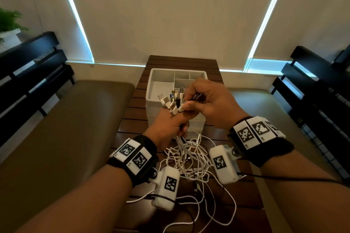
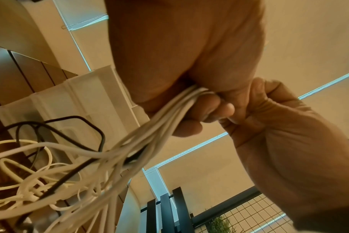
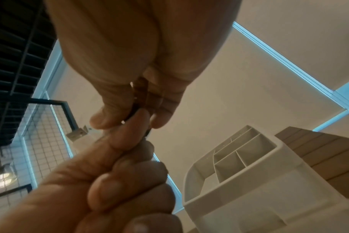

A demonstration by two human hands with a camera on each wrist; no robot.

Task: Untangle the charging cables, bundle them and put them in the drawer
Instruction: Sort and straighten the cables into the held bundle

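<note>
My left hand [image 1: 175,122] grips a bunch of white and black charging cables [image 1: 190,157] in its fist. Their plug ends [image 1: 171,101] stick up above the thumb, and the rest hangs in a tangle onto the wooden table [image 1: 132,111]. In the left wrist view the white cables [image 2: 149,129] run out from under the curled fingers [image 2: 211,108]. My right hand [image 1: 192,101] pinches a black plug [image 1: 198,97] at the top of the bunch; the right wrist view shows that black plug [image 3: 136,112] between thumb and fingers. Behind the hands stands the white drawer unit [image 1: 151,83], its divided top open.
The table is narrow, with padded benches [image 1: 75,128] on both sides. Black slatted frames [image 1: 34,66] flank the benches. Loose cable loops [image 1: 217,204] spread over the near part of the table. The drawer unit [image 3: 249,197] sits just beyond my hands.
</note>
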